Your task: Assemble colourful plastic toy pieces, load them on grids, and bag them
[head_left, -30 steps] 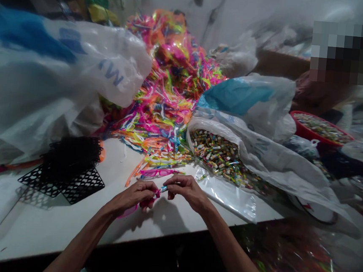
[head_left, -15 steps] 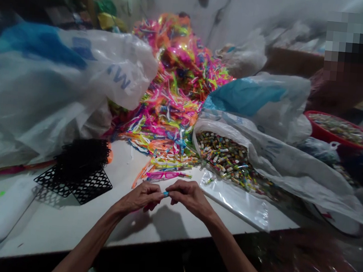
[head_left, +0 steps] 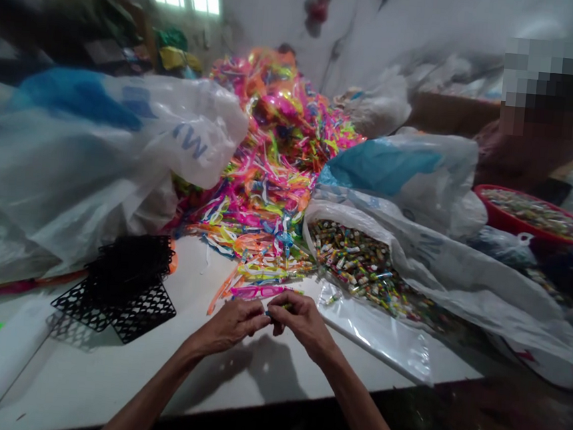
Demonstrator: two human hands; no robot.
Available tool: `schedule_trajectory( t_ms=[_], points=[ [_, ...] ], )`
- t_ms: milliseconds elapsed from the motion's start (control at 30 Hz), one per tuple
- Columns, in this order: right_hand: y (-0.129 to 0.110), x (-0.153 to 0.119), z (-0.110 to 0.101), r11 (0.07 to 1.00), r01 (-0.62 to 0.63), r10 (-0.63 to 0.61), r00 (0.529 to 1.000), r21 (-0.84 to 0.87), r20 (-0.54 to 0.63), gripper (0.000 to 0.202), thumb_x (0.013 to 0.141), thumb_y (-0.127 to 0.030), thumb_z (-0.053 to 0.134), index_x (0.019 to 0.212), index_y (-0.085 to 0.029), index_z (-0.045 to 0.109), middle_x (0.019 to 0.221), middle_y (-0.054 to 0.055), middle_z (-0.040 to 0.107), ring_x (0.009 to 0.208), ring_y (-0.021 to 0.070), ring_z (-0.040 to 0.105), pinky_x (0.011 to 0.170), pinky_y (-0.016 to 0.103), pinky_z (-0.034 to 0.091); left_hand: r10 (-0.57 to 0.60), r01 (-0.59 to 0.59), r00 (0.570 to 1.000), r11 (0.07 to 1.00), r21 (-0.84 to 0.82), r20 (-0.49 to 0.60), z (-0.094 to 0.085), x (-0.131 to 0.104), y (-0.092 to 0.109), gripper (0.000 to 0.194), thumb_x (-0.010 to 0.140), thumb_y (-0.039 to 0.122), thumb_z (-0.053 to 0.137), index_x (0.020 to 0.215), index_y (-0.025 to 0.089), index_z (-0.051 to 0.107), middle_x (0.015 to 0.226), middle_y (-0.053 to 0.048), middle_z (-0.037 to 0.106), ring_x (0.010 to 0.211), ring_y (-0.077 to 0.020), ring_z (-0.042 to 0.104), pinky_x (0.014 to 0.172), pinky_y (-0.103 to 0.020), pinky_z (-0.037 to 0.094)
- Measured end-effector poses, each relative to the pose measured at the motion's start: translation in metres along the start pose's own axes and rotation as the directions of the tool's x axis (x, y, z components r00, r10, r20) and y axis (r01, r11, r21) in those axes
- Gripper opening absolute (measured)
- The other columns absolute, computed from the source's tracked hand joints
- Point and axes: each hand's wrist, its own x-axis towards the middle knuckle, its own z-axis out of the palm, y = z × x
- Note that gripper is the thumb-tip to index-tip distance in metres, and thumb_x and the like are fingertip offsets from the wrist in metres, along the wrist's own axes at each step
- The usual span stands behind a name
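Note:
Above the white table (head_left: 200, 395), my left hand (head_left: 234, 323) and my right hand (head_left: 302, 320) meet fingertip to fingertip. Both are closed in a pinch around a small blue piece (head_left: 268, 314), mostly covered by the fingers. Something small and yellowish shows inside my right hand's fingers, too hidden to name. Just beyond the hands lies a pair of pink toy glasses (head_left: 262, 292), at the near end of a big heap of bright plastic pieces (head_left: 268, 200). To the right, an open white sack (head_left: 317, 208) spills small tube-like pieces with coloured labels (head_left: 358, 255).
Black perforated plastic sheets (head_left: 143, 303) lie at left, below a large white-and-blue plastic bag (head_left: 91, 151). Clear plastic bags (head_left: 380, 340) lie flat at right. A red basin (head_left: 512, 211) of small pieces stands farther right, near another person (head_left: 520, 152). The table's front edge is close.
The view has tipped up slightly. My hands have drawn closer together, and the blue piece, plainly visible between them before, is now mostly covered by fingers.

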Motion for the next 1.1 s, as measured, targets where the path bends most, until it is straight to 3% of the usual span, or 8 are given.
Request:
schedule_trajectory(
  t_ms=[200,333,400,467,600,733,900,1100],
  points=[
    [0.003,0.0,0.004,0.998,0.025,-0.028,0.999,-0.063,-0.032,0.023,0.074,-0.035,0.066,0.07,-0.012,0.063,0.054,0.0,0.059,0.05,0.0108,0.055,0.05,0.022,0.042,-0.002,0.002,1.0,1.0,-0.031,-0.008,0.008,0.002,-0.007,0.039,0.088,0.046,0.04,0.078,0.016,0.062,0.064,0.002,0.052,0.055,-0.0076,0.046,0.051,-0.018,0.035],
    [0.011,0.01,0.0,0.996,0.032,-0.043,0.99,-0.082,-0.135,0.023,0.074,-0.035,0.065,0.077,-0.012,0.064,0.059,0.001,0.06,0.052,0.0121,0.057,0.052,0.024,0.046,0.09,-0.09,0.996,0.977,0.195,0.011,-0.015,0.014,-0.011,0.035,0.088,0.043,0.039,0.089,0.018,0.064,0.077,-0.001,0.062,0.069,-0.0118,0.055,0.064,-0.021,0.042],
    [0.015,0.016,-0.009,0.984,0.058,-0.098,0.964,-0.166,-0.247,0.031,0.077,-0.037,0.061,0.097,-0.014,0.063,0.08,0.005,0.064,0.06,0.0141,0.06,0.056,0.027,0.049,0.09,-0.041,0.989,0.929,0.367,-0.117,-0.038,0.024,-0.018,0.033,0.088,0.04,0.039,0.102,0.02,0.062,0.094,-0.003,0.066,0.084,-0.0146,0.058,0.076,-0.024,0.044],
    [0.021,0.018,-0.018,0.915,0.088,-0.246,0.895,-0.393,-0.372,0.043,0.08,-0.038,0.058,0.117,-0.017,0.056,0.106,0.011,0.06,0.079,0.0191,0.062,0.067,0.033,0.052,0.015,0.187,0.926,0.85,0.492,-0.377,-0.064,0.035,-0.032,0.035,0.089,0.031,0.034,0.113,0.019,0.057,0.11,-0.006,0.064,0.098,-0.0172,0.057,0.087,-0.029,0.043],
    [0.039,0.006,-0.024,0.561,0.052,-0.504,0.813,-0.826,-0.291,0.042,0.082,-0.03,0.055,0.123,-0.02,0.055,0.127,0.014,0.048,0.117,0.0282,0.047,0.093,0.046,0.044,-0.047,0.418,0.821,0.728,0.543,-0.569,-0.098,0.047,-0.073,0.047,0.082,0.011,0.033,0.127,0.011,0.047,0.138,-0.016,0.043,0.13,-0.0284,0.034,0.107,-0.05,0.02],
    [0.055,-0.013,-0.016,0.392,0.074,-0.501,0.853,-0.917,-0.146,0.036,0.083,-0.023,0.052,0.12,-0.021,0.056,0.126,0.013,0.049,0.118,0.0275,0.046,0.095,0.045,0.045,-0.056,0.474,0.828,0.603,0.642,-0.558,-0.089,0.042,-0.1,0.056,0.081,0.006,0.032,0.135,0.018,0.039,0.147,-0.012,0.03,0.137,-0.0265,0.021,0.11,-0.051,0.011],
    [0.059,-0.028,-0.023,0.364,0.057,-0.51,0.847,-0.93,-0.148,0.029,0.084,-0.019,0.05,0.111,-0.02,0.058,0.122,0.012,0.053,0.114,0.0256,0.051,0.09,0.04,0.048,-0.084,0.55,0.816,0.421,0.722,-0.572,-0.059,0.016,-0.095,0.046,0.083,0.013,0.036,0.128,0.014,0.046,0.136,-0.016,0.043,0.127,-0.0291,0.037,0.106,-0.046,0.023],
    [0.063,-0.032,-0.019,0.338,0.072,-0.455,0.885,-0.938,-0.096,0.028,0.083,-0.015,0.049,0.11,-0.02,0.055,0.111,0.01,0.056,0.095,0.0208,0.059,0.076,0.03,0.05,-0.229,0.636,0.762,0.445,0.631,-0.606,-0.045,-0.003,-0.074,0.035,0.086,0.037,0.036,0.103,0.013,0.056,0.11,-0.016,0.054,0.106,-0.0295,0.051,0.085,-0.041,0.041]
  ],
)
